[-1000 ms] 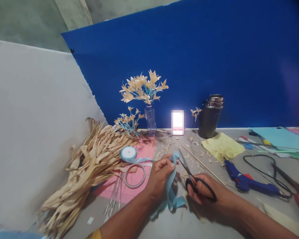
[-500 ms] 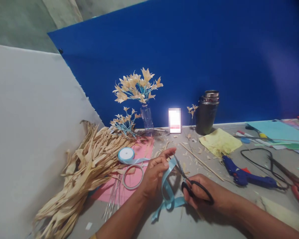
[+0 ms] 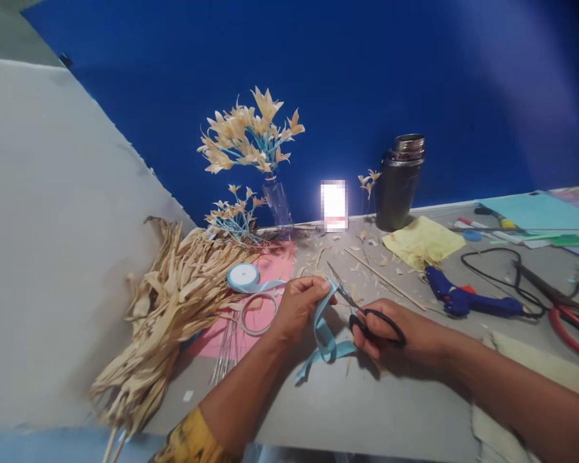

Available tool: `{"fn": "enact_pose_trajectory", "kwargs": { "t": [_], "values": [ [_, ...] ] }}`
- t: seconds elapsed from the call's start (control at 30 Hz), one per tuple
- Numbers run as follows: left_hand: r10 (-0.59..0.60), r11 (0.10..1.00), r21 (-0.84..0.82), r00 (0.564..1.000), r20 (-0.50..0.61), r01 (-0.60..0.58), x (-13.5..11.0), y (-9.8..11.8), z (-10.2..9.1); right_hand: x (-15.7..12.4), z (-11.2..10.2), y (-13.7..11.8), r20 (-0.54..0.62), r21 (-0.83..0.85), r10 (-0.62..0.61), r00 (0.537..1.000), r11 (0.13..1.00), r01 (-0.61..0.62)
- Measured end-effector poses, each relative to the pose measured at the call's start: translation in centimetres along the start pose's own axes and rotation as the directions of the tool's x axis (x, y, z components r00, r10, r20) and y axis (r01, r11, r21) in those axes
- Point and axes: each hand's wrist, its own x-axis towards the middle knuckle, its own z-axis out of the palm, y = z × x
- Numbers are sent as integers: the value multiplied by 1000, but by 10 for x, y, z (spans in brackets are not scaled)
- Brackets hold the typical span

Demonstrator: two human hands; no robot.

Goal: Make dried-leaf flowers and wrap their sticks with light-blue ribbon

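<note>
Left hand (image 3: 296, 308): I pinch a satiny pale-blue ribbon (image 3: 324, 334) (looped, trailing onto the counter (image 3: 367, 411)).
Right hand (image 3: 390, 334): fingers closed through black-handled scissors (image 3: 359, 308).

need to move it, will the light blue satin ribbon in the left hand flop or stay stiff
Probably floppy: the light blue satin ribbon droops in loose loops below the left hand. Likely light and a bit slippery, judging by its thin, glossy strip.
</note>
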Motion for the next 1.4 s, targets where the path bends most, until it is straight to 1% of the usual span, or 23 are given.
{"fn": "enact_pose_trajectory", "kwargs": {
  "t": [0.1, 0.2, 0.27, 0.4, 0.5, 0.57, 0.67, 0.73, 0.77, 0.87, 0.93, 1.03, 1.13, 1.23, 1.33, 1.4],
  "values": [
    [-27, 999, 17, 1000, -6, 27, 1, -1, -1, 1, 0, 1, -7, -18, -4, 1000, 1000, 4],
    [-51, 999, -6, 999, 7, 51, 3, -3, -2, 2, 2, 0, -18, -55, -19, 1000, 998, 18],
    [-73, 997, -34, 997, 10, 73, 4, -4, -1, 2, 3, 0, -33, -44, 6, 999, 999, -7],
    [-111, 988, -109, 994, 20, 112, 4, -5, 1, 3, 3, 3, -84, 37, 85, 993, 996, -82],
    [-112, 988, -98, 992, 51, 116, 3, -7, -1, 3, 5, 2, -113, 52, 129, 985, 991, -124],
    [-112, 991, -63, 992, 61, 116, 3, -8, -3, 3, 6, 1, -118, 37, 117, 986, 993, -113],
    [-97, 995, -8, 992, 75, 98, 3, -8, -4, 2, 8, 2, -117, 23, 61, 991, 998, -59],
    [-69, 997, 30, 993, 92, 66, 3, -8, -3, 2, 11, 8, -140, 71, 37, 989, 997, -27],
    [-50, 998, 42, 994, 95, 46, 3, -8, -3, 2, 12, 13, -150, 122, 39, 988, 992, -21],
    [-13, 997, 72, 996, 87, 7, 1, -6, 0, 4, 17, 26, -159, 324, 66, 985, 946, -12],
    [-6, 995, 100, 997, 74, -2, -1, -5, 2, 5, 20, 31, -155, 405, 72, 985, 914, -3],
    [5, 989, 148, 999, 54, -13, -4, -2, 4, 6, 24, 32, -203, 440, 38, 979, 896, 56],
    [15, 982, 187, 997, 74, -29, -6, 0, 7, 7, 27, 28, -246, 497, 60, 967, 865, 72],
    [3, 977, 211, 996, 93, -23, -9, -1, 10, 7, 29, 24, -238, 546, 88, 967, 836, 59],
    [-11, 979, 205, 994, 106, -11, -11, -4, 13, 8, 29, 23, -230, 547, 33, 973, 831, 101],
    [-18, 982, 189, 993, 119, -5, -12, -5, 13, 9, 29, 22, -208, 572, -8, 978, 810, 128]
  ]
}}
